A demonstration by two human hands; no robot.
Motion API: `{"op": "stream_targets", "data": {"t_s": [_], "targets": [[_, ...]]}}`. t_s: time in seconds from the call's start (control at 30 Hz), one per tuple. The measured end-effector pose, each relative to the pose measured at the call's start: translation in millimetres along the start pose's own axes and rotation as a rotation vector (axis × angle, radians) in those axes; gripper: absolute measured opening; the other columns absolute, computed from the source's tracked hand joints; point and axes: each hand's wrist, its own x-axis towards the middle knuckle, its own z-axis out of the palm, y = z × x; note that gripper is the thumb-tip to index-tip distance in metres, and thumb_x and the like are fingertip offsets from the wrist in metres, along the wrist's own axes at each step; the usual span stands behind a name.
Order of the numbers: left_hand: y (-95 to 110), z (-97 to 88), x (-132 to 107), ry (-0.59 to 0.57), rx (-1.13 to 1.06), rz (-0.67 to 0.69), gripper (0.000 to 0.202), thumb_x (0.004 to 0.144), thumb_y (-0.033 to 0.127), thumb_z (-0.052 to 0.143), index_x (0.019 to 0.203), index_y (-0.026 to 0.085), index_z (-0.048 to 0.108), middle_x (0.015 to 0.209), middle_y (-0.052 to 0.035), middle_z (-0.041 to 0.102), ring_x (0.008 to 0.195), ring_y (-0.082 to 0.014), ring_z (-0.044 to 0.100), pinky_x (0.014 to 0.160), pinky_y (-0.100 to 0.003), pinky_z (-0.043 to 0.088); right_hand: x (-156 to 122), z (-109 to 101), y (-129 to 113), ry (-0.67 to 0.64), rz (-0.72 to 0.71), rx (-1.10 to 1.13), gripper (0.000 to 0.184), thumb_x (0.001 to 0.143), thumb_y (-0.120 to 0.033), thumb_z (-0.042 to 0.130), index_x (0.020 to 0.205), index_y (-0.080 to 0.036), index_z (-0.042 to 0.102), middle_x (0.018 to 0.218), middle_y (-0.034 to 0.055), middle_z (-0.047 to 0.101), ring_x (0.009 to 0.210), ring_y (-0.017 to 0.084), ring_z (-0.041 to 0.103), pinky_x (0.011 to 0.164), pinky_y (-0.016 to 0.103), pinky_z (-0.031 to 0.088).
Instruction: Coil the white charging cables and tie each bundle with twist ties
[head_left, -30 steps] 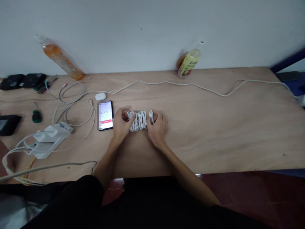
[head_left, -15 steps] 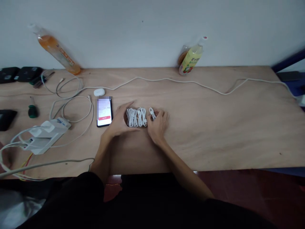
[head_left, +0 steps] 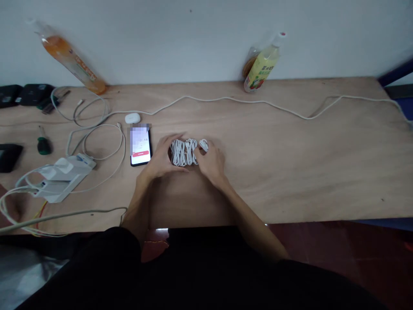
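Note:
Coiled white cables (head_left: 178,153) lie side by side in a row on the wooden table, with a plug end showing among them. My left hand (head_left: 160,156) curves round the left end of this row, thumb along the near side and fingers along the far side. At the right end, my right hand (head_left: 212,162) pinches one more coiled white cable (head_left: 203,145), tilted and close against the row. Its fingers hide the lower part of that coil.
A phone (head_left: 140,145) and a white earbud case (head_left: 132,118) lie left of my left hand. Farther left are a power strip (head_left: 66,178), loose cables and a green screwdriver (head_left: 43,145). Two bottles, orange (head_left: 74,64) and yellow (head_left: 263,66), stand by the wall.
My right hand has brought its cable slightly left, closer to the row. The left hand keeps its place round the row. The whole view has shifted a little.

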Motion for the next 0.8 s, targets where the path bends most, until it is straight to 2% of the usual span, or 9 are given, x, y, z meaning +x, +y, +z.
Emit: {"op": "stream_targets", "data": {"t_s": [0.1,0.27,0.47,0.6,0.67,0.8], "targets": [[-0.9,-3.2,-1.6,-0.030,-0.025,-0.013,0.117,0.064,0.061,0.105,0.164,0.029,0.052,0.167,-0.0151,0.056,0.154,-0.0442,0.051,0.133,-0.065,0.036,-4.8,-5.4,-11.3,-0.086,0.010,-0.085,0.024,0.097,-0.038,0.066,0.107,-0.020,0.078,0.104,0.0168,0.082,0.102,0.036,0.078,0.090,0.046,0.057],[-2.9,-2.5,-0.1,-0.046,-0.013,-0.003,0.113,0.064,0.053,0.105,0.162,0.030,0.053,0.163,-0.0138,0.060,0.154,-0.0438,0.050,0.133,-0.066,0.035,-10.2,-11.9,-19.4,-0.114,0.040,-0.172,0.026,0.098,-0.037,0.065,0.105,-0.018,0.081,0.104,0.0196,0.083,0.101,0.039,0.079,0.089,0.048,0.057],[-3.9,0.7,0.8,-0.024,-0.009,-0.037,0.114,0.063,0.056,0.104,0.161,0.030,0.054,0.161,-0.0125,0.061,0.152,-0.0439,0.052,0.133,-0.064,0.038,-7.4,-15.3,-12.8,-0.002,0.074,0.021,0.024,0.097,-0.039,0.062,0.097,-0.020,0.077,0.097,0.0144,0.082,0.092,0.032,0.076,0.083,0.041,0.056],[-3.9,1.1,-1.0,-0.011,-0.040,-0.065,0.116,0.064,0.060,0.102,0.164,0.028,0.052,0.165,-0.0128,0.056,0.155,-0.0455,0.049,0.135,-0.063,0.035,-12.3,-7.1,-18.8,-0.025,0.024,0.085,0.020,0.095,-0.038,0.065,0.092,-0.020,0.073,0.091,0.0125,0.078,0.085,0.029,0.073,0.080,0.041,0.055],[-4.6,1.4,-1.6,-0.006,-0.085,-0.081,0.119,0.063,0.061,0.102,0.165,0.026,0.051,0.167,-0.0150,0.054,0.156,-0.0461,0.048,0.135,-0.062,0.035,-16.3,0.3,-24.3,-0.014,-0.001,0.107,0.019,0.094,-0.039,0.068,0.094,-0.021,0.073,0.092,0.0132,0.078,0.088,0.031,0.074,0.080,0.042,0.056],[-4.6,2.3,-1.9,0.017,-0.177,-0.092,0.126,0.061,0.062,0.103,0.167,0.023,0.047,0.168,-0.0199,0.051,0.158,-0.0446,0.048,0.136,-0.061,0.034,-21.1,7.4,-28.8,-0.029,-0.066,0.123,0.025,0.096,-0.039,0.068,0.111,-0.020,0.075,0.099,0.0137,0.080,0.099,0.035,0.077,0.088,0.045,0.058]]}}
